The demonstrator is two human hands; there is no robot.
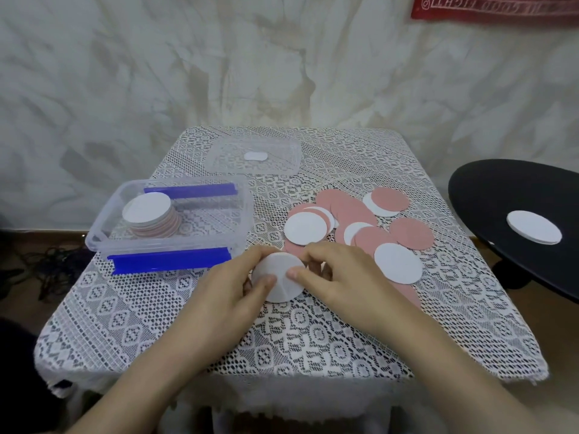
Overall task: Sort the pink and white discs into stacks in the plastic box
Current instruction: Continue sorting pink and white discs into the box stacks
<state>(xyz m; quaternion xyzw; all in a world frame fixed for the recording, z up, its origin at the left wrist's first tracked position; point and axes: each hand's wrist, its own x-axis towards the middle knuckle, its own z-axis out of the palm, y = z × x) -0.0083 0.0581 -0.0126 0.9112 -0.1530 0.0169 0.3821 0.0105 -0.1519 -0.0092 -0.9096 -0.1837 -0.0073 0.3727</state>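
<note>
Left hand (235, 278) and right hand (330, 272) pinch white discs (279, 289), thumbs above, fingers (313, 254) curled beneath. Probably light, thin, stiffish, slippery together; grip opposite rims.

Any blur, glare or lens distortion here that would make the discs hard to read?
Head view: wide-angle bowing curves the lace-covered table edges; focus is soft throughout, smearing the pattern; light is even, with faint shadow under the left hand and right hand pinching a white disc; the plastic box shows no hard glare.
</note>
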